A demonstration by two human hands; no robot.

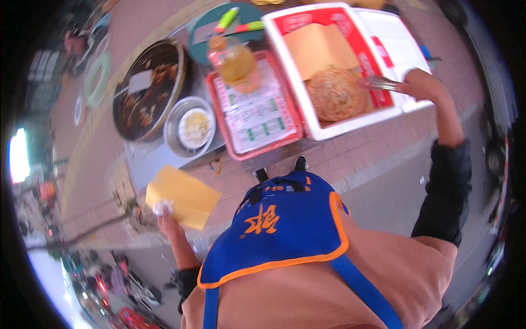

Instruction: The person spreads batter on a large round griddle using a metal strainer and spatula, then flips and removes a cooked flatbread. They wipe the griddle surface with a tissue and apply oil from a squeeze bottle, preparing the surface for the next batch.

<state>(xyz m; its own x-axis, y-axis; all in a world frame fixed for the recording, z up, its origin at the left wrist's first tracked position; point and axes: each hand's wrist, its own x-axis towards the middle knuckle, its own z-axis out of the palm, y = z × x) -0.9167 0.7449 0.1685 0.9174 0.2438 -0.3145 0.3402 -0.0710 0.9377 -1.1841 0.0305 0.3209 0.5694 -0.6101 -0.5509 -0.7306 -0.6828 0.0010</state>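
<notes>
My left hand (166, 220) holds a brown paper sheet or bag (185, 197) at the lower left, with a crumpled white tissue-like piece (162, 207) at my fingers. On the right, my right hand (423, 86) grips metal tongs (384, 84). Their tips reach to the edge of a round golden flatbread (335, 94); blur hides whether they pinch it. That bread lies inside a white foam box (318, 132) with a red printed lining. A tan paper piece (318, 49) rests in the box behind the bread.
Left of the box is a red tray (236, 156) with printed sheets and an oil bottle (238, 63). A metal bowl (168, 127) and a large dark pot (181, 78) of brown food stand further left. Knives with bright handles (227, 19) lie on a green round board (201, 26).
</notes>
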